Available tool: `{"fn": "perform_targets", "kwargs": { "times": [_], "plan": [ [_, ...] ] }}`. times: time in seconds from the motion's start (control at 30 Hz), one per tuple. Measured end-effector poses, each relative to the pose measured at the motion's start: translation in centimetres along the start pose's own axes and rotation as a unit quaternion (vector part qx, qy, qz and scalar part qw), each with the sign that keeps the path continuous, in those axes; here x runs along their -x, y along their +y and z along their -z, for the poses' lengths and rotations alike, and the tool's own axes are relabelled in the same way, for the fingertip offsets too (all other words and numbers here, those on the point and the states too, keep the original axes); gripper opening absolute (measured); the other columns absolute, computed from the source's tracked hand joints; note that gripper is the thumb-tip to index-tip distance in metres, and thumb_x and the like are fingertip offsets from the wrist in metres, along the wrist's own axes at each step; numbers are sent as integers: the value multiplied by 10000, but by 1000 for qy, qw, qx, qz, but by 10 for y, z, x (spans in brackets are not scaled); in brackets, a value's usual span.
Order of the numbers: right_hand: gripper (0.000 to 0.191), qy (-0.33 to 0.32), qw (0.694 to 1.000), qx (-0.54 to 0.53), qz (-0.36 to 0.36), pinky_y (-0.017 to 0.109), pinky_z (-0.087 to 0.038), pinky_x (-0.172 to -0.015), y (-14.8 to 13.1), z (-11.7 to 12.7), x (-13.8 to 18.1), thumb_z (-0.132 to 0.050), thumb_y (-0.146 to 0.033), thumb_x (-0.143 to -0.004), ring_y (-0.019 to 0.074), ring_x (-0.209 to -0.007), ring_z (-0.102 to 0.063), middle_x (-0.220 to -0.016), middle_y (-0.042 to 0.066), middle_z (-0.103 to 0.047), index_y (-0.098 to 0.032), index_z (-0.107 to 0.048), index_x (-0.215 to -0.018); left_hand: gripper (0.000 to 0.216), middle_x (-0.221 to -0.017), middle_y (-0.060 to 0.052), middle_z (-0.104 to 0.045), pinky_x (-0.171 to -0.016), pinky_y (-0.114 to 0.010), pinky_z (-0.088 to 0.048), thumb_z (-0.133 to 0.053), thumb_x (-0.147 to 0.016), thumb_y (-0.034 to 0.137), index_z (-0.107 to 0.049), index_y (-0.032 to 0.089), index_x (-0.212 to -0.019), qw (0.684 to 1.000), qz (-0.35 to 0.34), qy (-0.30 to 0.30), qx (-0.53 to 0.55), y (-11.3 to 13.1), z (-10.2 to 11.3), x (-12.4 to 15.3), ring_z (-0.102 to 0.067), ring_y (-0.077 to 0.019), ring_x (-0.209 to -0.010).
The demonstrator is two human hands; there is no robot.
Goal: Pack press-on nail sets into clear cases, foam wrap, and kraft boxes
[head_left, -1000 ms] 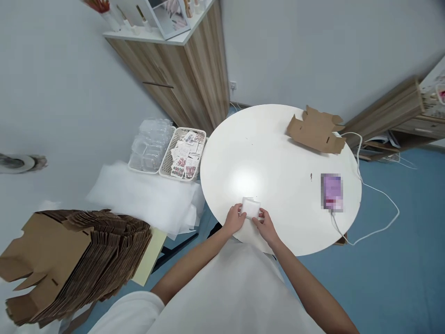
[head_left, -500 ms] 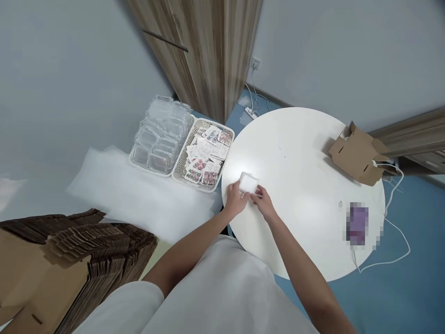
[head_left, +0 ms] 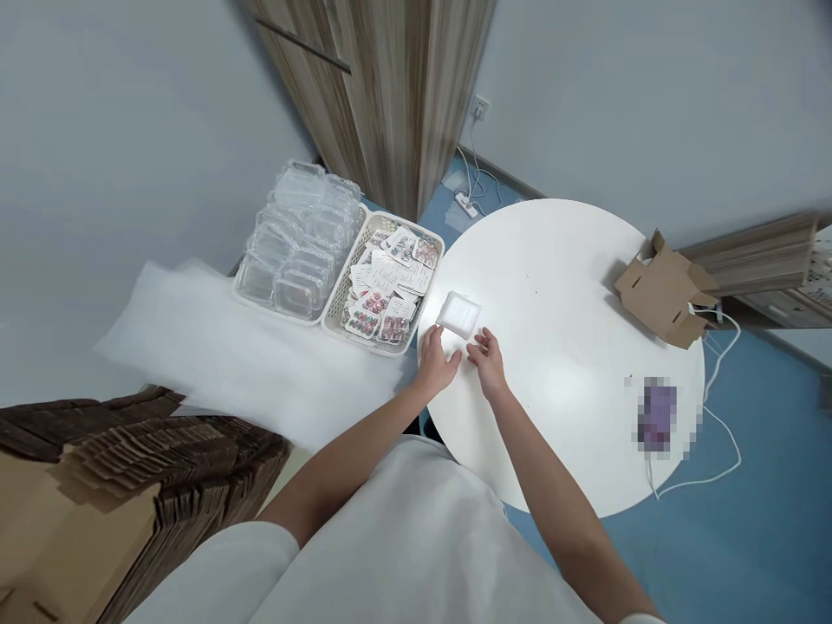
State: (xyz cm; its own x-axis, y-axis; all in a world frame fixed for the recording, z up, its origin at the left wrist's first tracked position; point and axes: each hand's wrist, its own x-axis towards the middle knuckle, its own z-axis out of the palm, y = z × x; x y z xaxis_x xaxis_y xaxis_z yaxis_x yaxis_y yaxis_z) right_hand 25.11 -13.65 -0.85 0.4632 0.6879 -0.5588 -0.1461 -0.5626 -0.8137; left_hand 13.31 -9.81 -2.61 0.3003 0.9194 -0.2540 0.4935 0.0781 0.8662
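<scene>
A small whitish, partly see-through rectangular packet (head_left: 460, 315) lies on the round white table (head_left: 559, 269), close to its left edge; what is inside cannot be made out. Just below its near left corner is my left hand (head_left: 438, 364), fingers apart and curved, holding nothing. My right hand (head_left: 489, 360) hovers at the near right side of the packet, also with parted fingers and nothing between them. Left of the table, a white basket (head_left: 334, 305) holds printed cards and small packs of colourful beads or nails (head_left: 365, 314).
Clear plastic boxes (head_left: 292, 243) are piled in another basket at the left. Sheets of white foam (head_left: 247, 355) lie before them, beside stacked flat cardboard (head_left: 195, 468). An opened cardboard box (head_left: 666, 290), a blurred purple item (head_left: 658, 412) and a white cable (head_left: 734, 459) are at the right.
Both hands have let go of the packet and drawn slightly back from it. It now lies flat, a little farther up the table. The view has shifted slightly.
</scene>
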Motion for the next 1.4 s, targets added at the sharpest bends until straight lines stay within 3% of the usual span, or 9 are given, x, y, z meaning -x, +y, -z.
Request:
{"fn": "perform_targets", "kwargs": {
  "times": [0.13,0.3,0.5,0.8,0.93,1.1,1.2,1.27,1.4],
  "plan": [
    [591,0,1000,-12,-13,309,-450,-797,20,11,24,-591,-390,-640,160,-915,-508,-1148,44,-447,-285,-400,-1189,538,-1294,-137,-312,-1003,-401,-278,-520,-731,246,-319,160,-1222,1000,6,-1,-3,-8,1,29,-280,-233,-1234],
    [551,-30,999,2,-39,302,-460,-729,43,36,57,-599,-375,-623,171,-889,-528,-1109,69,-485,-248,-442,-1136,337,-1127,-85,-498,-850,-337,-431,-492,-748,252,-473,191,-1078,1000,27,6,7,-10,11,76,-485,-184,-1052],
    [411,-127,991,11,-35,276,-442,-662,70,64,88,-582,-378,-633,151,-775,-568,-970,56,-571,-204,-530,-1002,244,-977,-78,-602,-729,-289,-469,-492,-741,286,-557,159,-940,998,52,6,40,-11,16,137,-586,-142,-793],
    [348,-271,959,75,26,272,-417,-593,71,46,109,-563,-389,-655,124,-582,-530,-672,2,-575,-159,-552,-916,236,-918,-72,-622,-681,-276,-475,-498,-735,303,-562,157,-909,993,78,74,51,-18,35,185,-584,-136,-735],
    [339,-311,941,108,82,283,-424,-583,61,14,105,-550,-403,-669,126,-547,-515,-580,-25,-532,-158,-545,-903,234,-947,-63,-620,-693,-278,-476,-491,-745,310,-564,175,-921,988,62,139,25,-21,61,192,-594,-145,-770],
    [316,-382,880,187,210,278,-433,-575,31,-67,119,-545,-383,-683,124,-574,-509,-658,-8,-552,-179,-547,-925,272,-987,-68,-600,-792,-340,-450,-479,-760,289,-529,184,-1006,948,22,302,-93,-30,122,213,-567,-187,-905],
    [315,-431,814,243,305,283,-444,-601,10,-129,143,-537,-348,-708,119,-602,-521,-785,18,-580,-195,-531,-984,289,-1034,-78,-573,-849,-356,-416,-452,-780,288,-506,188,-1046,909,-2,379,-174,-36,170,235,-522,-204,-989],
    [305,-431,762,270,401,303,-449,-663,-1,-169,162,-521,-303,-735,139,-703,-540,-894,44,-569,-207,-521,-1025,285,-1052,-78,-565,-871,-355,-394,-441,-788,294,-507,193,-1046,883,7,410,-227,-41,204,249,-502,-210,-1016],
    [347,-387,614,346,595,371,-397,-793,-19,-233,198,-507,-219,-766,213,-957,-472,-1048,85,-517,-235,-497,-1112,307,-1054,-81,-577,-846,-391,-379,-442,-782,362,-531,204,-1029,848,111,418,-306,-59,261,272,-498,-256,-1014]
  ]
}}
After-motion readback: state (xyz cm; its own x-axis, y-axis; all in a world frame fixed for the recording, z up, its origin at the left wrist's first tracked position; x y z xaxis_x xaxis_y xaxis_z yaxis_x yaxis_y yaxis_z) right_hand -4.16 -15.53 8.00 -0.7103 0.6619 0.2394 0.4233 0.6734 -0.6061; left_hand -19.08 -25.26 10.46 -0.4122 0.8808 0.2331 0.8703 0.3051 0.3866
